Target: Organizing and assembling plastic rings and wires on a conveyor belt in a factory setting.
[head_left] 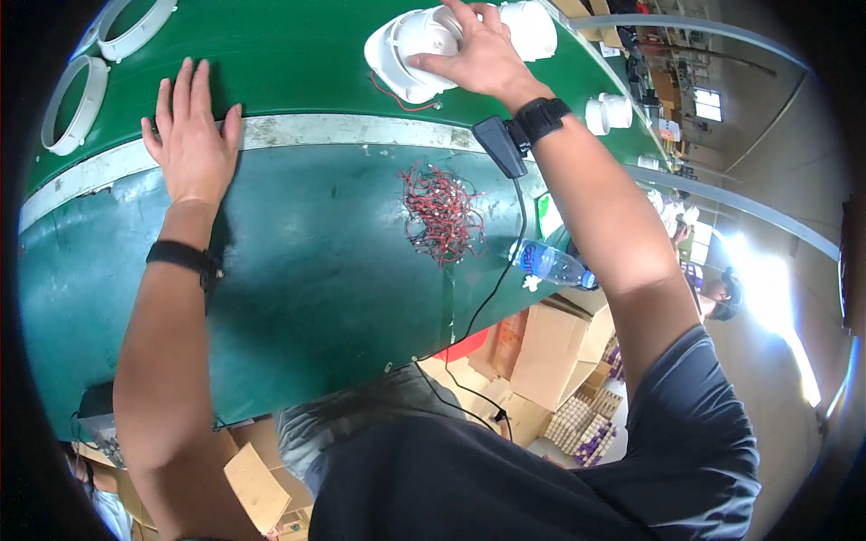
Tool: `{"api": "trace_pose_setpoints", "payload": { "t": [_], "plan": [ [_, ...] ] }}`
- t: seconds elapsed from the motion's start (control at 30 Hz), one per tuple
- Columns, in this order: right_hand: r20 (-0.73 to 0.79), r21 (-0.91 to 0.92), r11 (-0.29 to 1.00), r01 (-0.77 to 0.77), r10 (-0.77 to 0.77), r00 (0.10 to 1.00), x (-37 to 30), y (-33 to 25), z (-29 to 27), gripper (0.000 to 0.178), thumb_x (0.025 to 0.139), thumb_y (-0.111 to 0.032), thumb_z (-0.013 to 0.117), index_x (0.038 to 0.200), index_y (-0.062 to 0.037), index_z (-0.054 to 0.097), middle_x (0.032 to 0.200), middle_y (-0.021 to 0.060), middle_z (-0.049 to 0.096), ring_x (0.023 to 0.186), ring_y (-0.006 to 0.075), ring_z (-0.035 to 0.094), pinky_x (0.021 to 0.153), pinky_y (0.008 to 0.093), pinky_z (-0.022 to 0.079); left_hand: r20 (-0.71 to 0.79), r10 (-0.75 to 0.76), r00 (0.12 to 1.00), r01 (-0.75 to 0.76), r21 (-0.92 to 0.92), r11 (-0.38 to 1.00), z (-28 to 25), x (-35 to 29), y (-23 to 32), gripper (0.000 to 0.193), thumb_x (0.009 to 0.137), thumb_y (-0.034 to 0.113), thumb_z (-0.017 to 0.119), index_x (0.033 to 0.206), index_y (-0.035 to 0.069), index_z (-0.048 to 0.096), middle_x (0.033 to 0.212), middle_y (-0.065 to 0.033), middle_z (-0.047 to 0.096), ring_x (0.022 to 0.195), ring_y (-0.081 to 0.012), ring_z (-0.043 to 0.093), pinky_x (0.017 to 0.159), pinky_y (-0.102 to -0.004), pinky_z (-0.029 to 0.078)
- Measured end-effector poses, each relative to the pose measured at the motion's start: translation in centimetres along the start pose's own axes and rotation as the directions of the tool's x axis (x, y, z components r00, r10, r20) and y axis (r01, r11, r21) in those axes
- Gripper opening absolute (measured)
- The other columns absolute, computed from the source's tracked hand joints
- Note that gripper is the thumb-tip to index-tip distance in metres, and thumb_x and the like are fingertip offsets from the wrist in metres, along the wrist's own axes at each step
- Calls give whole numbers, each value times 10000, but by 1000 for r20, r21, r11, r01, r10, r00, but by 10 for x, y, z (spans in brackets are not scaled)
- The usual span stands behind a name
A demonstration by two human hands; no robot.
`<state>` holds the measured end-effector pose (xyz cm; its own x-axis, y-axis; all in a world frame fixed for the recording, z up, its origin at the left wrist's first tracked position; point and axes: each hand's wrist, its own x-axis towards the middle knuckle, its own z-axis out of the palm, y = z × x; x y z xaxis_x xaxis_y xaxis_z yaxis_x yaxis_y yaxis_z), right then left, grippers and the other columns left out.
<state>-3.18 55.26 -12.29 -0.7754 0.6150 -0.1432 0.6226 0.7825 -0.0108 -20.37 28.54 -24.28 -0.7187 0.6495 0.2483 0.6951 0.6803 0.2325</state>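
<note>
Head view: right hand (478,50) grasps a white lamp housing (410,50) on the green belt (298,54), just reached; left hand (191,135) lies flat, fingers spread; red wires (442,212) wait untouched nearby

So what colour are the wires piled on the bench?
Mostly red with some black, the wire pile shows best in the head view.

A green workbench (316,270) is carrying a tangle of red wires (442,215) below the right hand (478,54), and white rings (72,104) left of the left hand (191,140).
</note>
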Motion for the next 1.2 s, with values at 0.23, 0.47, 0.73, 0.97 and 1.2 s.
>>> {"api": "trace_pose_setpoints", "payload": {
  "t": [0.23, 0.47, 0.73, 0.97, 1.2],
  "plan": [
    [20, 165, 978, 125, -131, 991, -5, 2, -27, 983, 653, -430, 760, 1425, -22, 307, 1270, 288, 430, 1179, 408, 446, 1020, 399, 386, 192, 239, 952, -76, -608, 790, -25, -21, 144, 659, 849, 213, 609, 1403, 2, 320, 1418, -203, 389, 1312, -351, 369, 1095, -431, 287],
    [62, 85, 953, 292, -298, 953, 1, 15, -27, 938, 655, -437, 732, 1404, -25, 346, 1265, 314, 459, 1194, 418, 441, 1031, 394, 386, 304, 8, 952, 239, -765, 599, 14, 7, 215, 663, 867, 216, 575, 1395, -65, 288, 1406, -250, 379, 1284, -379, 403, 1063, -402, 340],
    [32, 153, 987, 52, -58, 998, -11, 22, -30, 968, 661, -496, 726, 1403, -7, 342, 1262, 318, 456, 1192, 427, 458, 1010, 405, 410, 372, -22, 928, 339, -815, 469, 41, 3, 221, 670, 851, 166, 534, 1423, -43, 254, 1418, -234, 365, 1286, -385, 383, 1081, -415, 327],
    [18, 91, 995, 46, -48, 999, -9, 37, -19, 977, 667, -523, 722, 1402, 0, 345, 1289, 354, 435, 1222, 449, 437, 1017, 405, 405, 378, -3, 926, 333, -810, 482, 42, 3, 232, 686, 844, 165, 544, 1437, -16, 252, 1430, -199, 360, 1277, -395, 373, 1087, -425, 310],
    [60, 160, 985, 69, -80, 995, -13, 32, -33, 937, 683, -513, 713, 1379, 18, 379, 1301, 332, 459, 1231, 447, 435, 1027, 390, 399, 343, 3, 939, 286, -788, 546, 38, 0, 237, 697, 866, 218, 560, 1454, 15, 244, 1434, -229, 364, 1311, -374, 382, 1098, -421, 272]
  ]
}}
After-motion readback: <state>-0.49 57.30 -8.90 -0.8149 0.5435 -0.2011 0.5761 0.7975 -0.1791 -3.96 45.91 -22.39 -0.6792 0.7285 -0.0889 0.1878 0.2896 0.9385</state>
